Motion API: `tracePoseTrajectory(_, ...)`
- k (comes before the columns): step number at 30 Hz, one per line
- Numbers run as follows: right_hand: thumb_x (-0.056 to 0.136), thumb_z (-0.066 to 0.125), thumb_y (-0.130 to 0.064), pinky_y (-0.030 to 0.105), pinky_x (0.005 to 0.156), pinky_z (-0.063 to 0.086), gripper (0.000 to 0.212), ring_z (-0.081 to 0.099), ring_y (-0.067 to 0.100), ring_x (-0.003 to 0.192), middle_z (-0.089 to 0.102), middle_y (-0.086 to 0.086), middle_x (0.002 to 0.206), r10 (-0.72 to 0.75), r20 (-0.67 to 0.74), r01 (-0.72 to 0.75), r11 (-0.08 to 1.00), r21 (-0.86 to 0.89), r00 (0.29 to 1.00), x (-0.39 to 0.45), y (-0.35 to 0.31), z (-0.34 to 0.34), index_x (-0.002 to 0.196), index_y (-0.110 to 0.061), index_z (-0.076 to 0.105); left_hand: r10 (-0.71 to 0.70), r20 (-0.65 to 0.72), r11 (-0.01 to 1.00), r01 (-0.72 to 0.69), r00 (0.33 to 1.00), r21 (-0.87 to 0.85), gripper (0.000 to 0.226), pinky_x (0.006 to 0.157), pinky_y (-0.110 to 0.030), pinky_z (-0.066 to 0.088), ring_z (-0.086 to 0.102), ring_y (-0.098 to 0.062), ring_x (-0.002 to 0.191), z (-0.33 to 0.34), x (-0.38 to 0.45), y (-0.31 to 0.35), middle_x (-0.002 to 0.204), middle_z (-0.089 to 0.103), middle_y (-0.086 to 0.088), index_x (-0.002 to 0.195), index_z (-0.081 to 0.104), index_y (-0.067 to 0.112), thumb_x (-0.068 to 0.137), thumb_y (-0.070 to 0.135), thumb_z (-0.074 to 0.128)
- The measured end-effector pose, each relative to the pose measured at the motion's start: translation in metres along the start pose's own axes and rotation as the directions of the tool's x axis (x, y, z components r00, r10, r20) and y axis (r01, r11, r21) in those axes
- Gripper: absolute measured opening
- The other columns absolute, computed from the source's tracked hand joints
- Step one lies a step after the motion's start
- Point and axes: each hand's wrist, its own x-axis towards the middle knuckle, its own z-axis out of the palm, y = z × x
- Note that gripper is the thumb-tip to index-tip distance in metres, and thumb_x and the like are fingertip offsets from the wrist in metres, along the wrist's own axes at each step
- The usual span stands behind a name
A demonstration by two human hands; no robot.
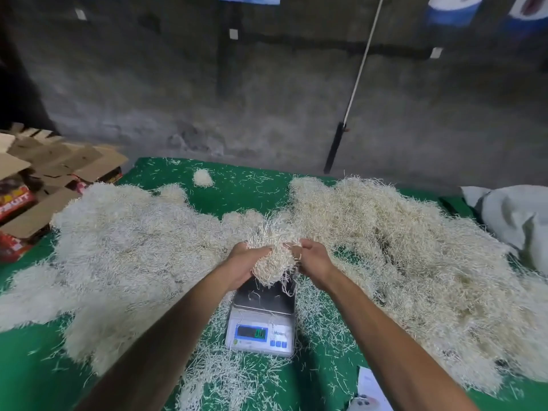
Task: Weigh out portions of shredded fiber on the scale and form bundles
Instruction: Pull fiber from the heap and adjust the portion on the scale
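A white digital scale [261,324] with a steel pan and a lit display stands on the green cloth in front of me. Just above its pan, my left hand [241,266] and my right hand [314,261] cup a clump of pale shredded fiber [271,264] between them, fingers curled round it. A few strands hang from the clump down to the pan. A wide pile of whiter fiber [127,241] lies to the left, and a larger, yellower pile [400,247] spreads to the right.
The green cloth [237,185] covers the table and is littered with loose strands. Open cardboard boxes [44,185] stand at the left edge. A grey sack [516,218] lies at the right. A small fiber ball [203,177] sits at the back. Paper [367,390] lies near the front edge.
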Motion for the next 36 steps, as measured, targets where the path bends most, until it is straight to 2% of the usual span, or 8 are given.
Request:
tracePoseTrajectory(4,0.097,0.065,-0.006,0.039,0.088,0.060,0.061,0.057,0.026,0.091,0.057,0.034,0.132,0.051,-0.142,-0.016,0.970,0.242,0.989,0.007,0.006,-0.031,0.151,0.003,0.038,-0.007,-0.174,0.989,-0.019,0.985,-0.149,0.108,0.099,-0.044,0.054,0.056,-0.032,0.116,-0.040,-0.001,-0.006,0.156,0.032,-0.019,0.152,0.028,0.015,0.065,0.036,0.088)
tracePoseTrajectory(7,0.094,0.073,-0.022,0.041,0.094,0.058,0.069,0.062,0.023,0.110,0.056,0.013,0.143,0.042,-0.178,0.008,0.963,0.268,0.983,0.003,0.014,-0.032,0.152,-0.005,0.040,-0.071,-0.208,0.987,0.039,0.976,-0.157,0.096,0.080,-0.043,0.062,0.054,-0.033,0.119,-0.049,0.001,-0.012,0.157,0.031,-0.019,0.148,0.035,0.013,0.072,0.038,0.087)
tracePoseTrajectory(13,0.101,0.061,-0.017,0.023,0.051,0.042,0.010,0.044,0.011,0.061,0.052,0.001,0.074,-0.002,-0.181,0.005,1.000,0.016,0.984,0.000,0.031,0.005,0.109,-0.012,0.060,-0.209,0.087,0.947,0.224,0.974,-0.232,0.083,0.092,-0.052,0.058,0.047,-0.036,0.137,-0.021,0.000,-0.026,0.160,0.037,-0.006,0.153,0.037,0.035,0.083,0.067,0.069)
tracePoseTrajectory(18,0.098,0.061,-0.004,0.027,0.061,0.046,0.017,0.052,0.011,0.064,0.068,0.004,0.090,0.034,-0.030,-0.035,0.999,-0.038,0.999,0.013,0.046,0.016,0.113,-0.010,0.069,-0.112,-0.228,0.985,0.139,0.967,0.103,0.108,0.113,-0.048,0.039,0.040,-0.034,0.142,-0.009,0.026,-0.045,0.160,0.035,-0.011,0.158,0.019,0.029,0.075,0.058,0.082)
tracePoseTrajectory(23,0.098,0.062,-0.003,0.038,0.079,0.056,0.025,0.062,0.013,0.085,0.068,0.006,0.111,0.185,-0.228,-0.136,0.967,0.214,0.956,0.052,0.055,0.015,0.119,-0.014,0.068,-0.190,-0.181,0.980,0.177,0.965,-0.087,0.071,0.102,-0.030,0.044,0.048,-0.026,0.133,-0.021,0.048,-0.050,0.156,0.039,-0.015,0.157,0.030,0.016,0.097,0.025,0.067)
tracePoseTrajectory(25,0.099,0.062,-0.005,0.035,0.069,0.057,0.029,0.060,0.009,0.068,0.070,0.003,0.098,0.239,-0.271,-0.172,0.953,0.251,0.932,0.066,0.063,0.021,0.127,-0.013,0.066,-0.231,-0.125,0.955,0.201,0.965,-0.219,0.041,0.074,-0.028,0.053,0.059,-0.026,0.120,-0.013,0.048,-0.048,0.132,0.055,-0.018,0.139,0.052,0.005,0.102,0.022,0.058)
tracePoseTrajectory(28,0.098,0.064,-0.006,0.026,0.057,0.050,0.030,0.054,0.010,0.059,0.070,0.003,0.091,0.329,-0.340,-0.221,0.922,0.320,0.881,0.081,0.077,0.032,0.128,-0.012,0.065,-0.317,-0.202,0.906,0.233,0.927,-0.354,0.023,0.073,-0.035,0.052,0.059,-0.034,0.124,-0.013,0.059,-0.062,0.122,0.062,-0.018,0.115,0.064,0.006,0.098,0.022,0.064)
tracePoseTrajectory(36,0.098,0.060,0.003,0.019,0.039,0.042,0.024,0.052,0.003,0.040,0.072,0.004,0.091,0.359,-0.514,-0.168,0.909,0.381,0.779,0.094,0.122,0.037,0.113,-0.015,0.066,-0.323,-0.489,0.937,0.200,0.810,-0.288,0.103,0.105,-0.045,0.044,0.049,-0.038,0.131,-0.026,0.090,-0.106,0.155,0.039,-0.015,0.151,0.032,0.014,0.069,0.037,0.091)
